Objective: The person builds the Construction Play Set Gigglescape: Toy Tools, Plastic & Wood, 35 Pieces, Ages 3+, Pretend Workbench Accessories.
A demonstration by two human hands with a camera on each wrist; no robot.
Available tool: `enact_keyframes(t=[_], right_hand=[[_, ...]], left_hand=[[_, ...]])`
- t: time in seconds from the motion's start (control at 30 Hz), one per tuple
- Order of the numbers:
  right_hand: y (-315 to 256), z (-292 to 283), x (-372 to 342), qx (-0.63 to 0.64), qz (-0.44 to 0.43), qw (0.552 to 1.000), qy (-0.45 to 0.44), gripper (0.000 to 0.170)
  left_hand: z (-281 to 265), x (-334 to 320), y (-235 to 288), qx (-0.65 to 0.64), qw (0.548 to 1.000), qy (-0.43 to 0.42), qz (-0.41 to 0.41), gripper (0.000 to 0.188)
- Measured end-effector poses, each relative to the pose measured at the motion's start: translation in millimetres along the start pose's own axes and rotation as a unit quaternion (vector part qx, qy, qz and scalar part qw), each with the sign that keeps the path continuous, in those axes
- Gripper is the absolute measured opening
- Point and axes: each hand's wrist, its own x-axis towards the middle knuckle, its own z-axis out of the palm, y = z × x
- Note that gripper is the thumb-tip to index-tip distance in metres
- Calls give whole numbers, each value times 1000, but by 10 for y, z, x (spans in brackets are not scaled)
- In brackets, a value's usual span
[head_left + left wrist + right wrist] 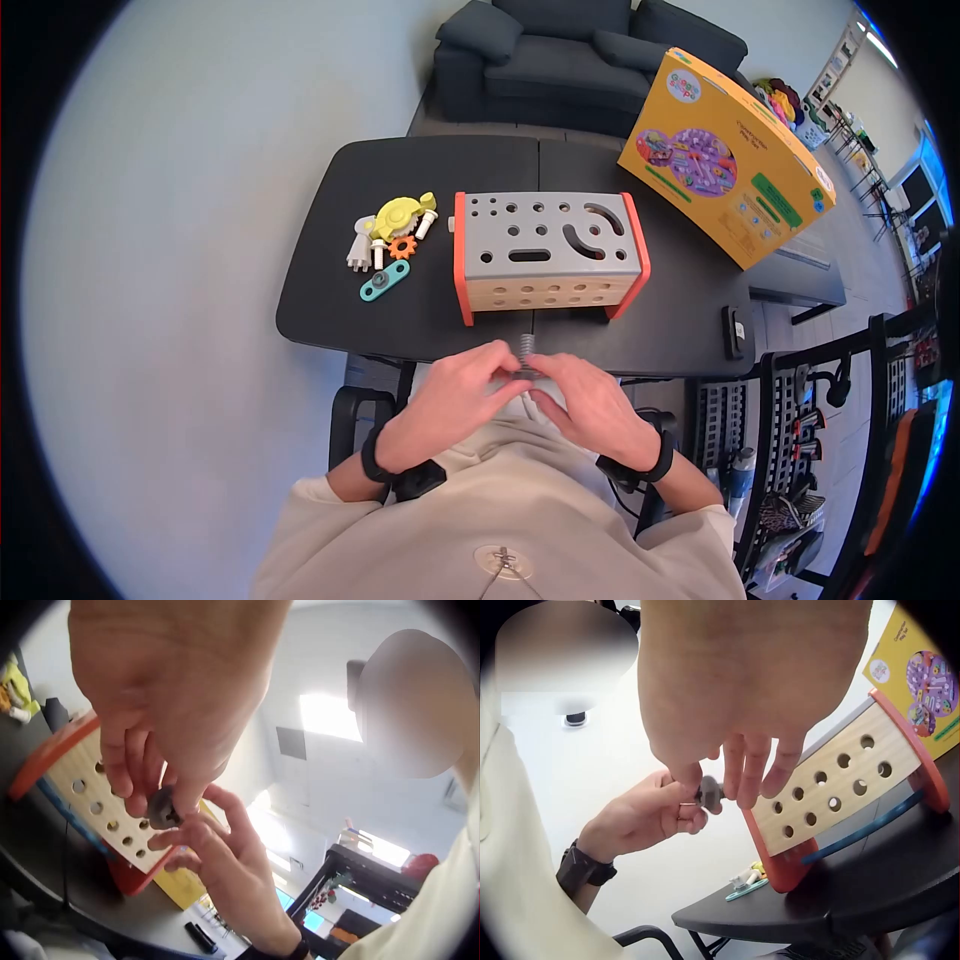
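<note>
A grey toy screw (527,346) is held between both hands just off the table's near edge, its ridged shaft pointing toward the toy workbench (555,235). My left hand (462,388) pinches it from the left, thumb by the cross-slotted head, as the left wrist view shows. From the other side my right hand (590,405) pinches it too; in the right wrist view its thumb is at the round head and its fingers lie along the shaft. The workbench has a grey slotted top, red ends and a wooden side with round holes.
Left of the workbench lie a yellow toy piece (398,216), an orange gear (403,247), a teal strip (385,281) and white-grey pieces. A yellow box (725,150) stands at the back right. A black device (733,332) rests near the table's right edge.
</note>
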Motion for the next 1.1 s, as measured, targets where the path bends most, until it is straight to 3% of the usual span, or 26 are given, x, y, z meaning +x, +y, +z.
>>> enact_keyframes(t=[0.1, 0.27, 0.33, 0.37, 0.43, 0.67, 0.87, 0.93, 1.1], right_hand=[[108, -16, -35, -11, 48, 998, 25, 35], [308, -47, -95, -3, 114, 992, 57, 30], [399, -74, -64, 19, 153, 985, 80, 28], [450, -88, -56, 11, 165, 982, 87, 26], [532, -92, -56, 1, 183, 978, 97, 26], [657, -82, 3, -10, 175, 978, 114, 29], [710, -83, 43, -142, 187, 961, 148, 42], [743, -76, 51, -242, 132, 943, 186, 55], [795, -133, 100, -310, 101, 923, 205, 72]], left_hand=[[170, 148, -44, -33, 999, -24, 16, 25], [311, 254, -33, -77, 996, -33, 9, 23], [341, 265, -75, -26, 993, 72, 89, 21], [325, 271, -107, -27, 993, 67, 90, 21], [225, 257, -201, 3, 983, 139, 123, 22], [-33, 188, -396, -16, 978, 200, 51, 25], [-124, 194, -595, -15, 974, 223, 17, 38], [-89, 201, -675, -24, 971, 237, -18, 43], [-21, 239, -872, -85, 977, 183, -68, 61]])
